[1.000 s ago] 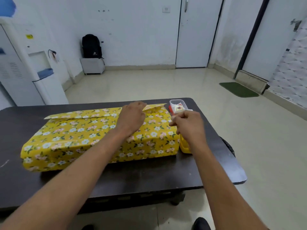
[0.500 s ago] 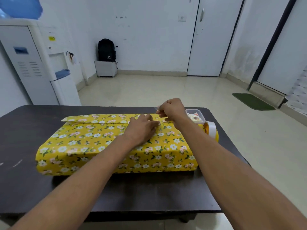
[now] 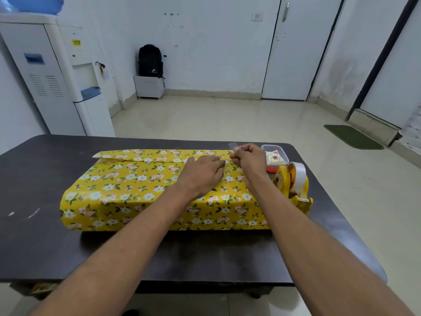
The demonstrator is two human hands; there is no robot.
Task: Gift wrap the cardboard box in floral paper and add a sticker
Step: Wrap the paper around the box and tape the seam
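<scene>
The cardboard box, sheathed in floral paper, lies on the table with its long axis running 9 to 3 o'clock, the overlap seam running likewise along its far top. The left hand presses flat, fingers straight, on that seam. Just at its 3 o'clock, the right hand pinches a clear tape strip, which I judge must land across the seam, 12 to 6.
</scene>
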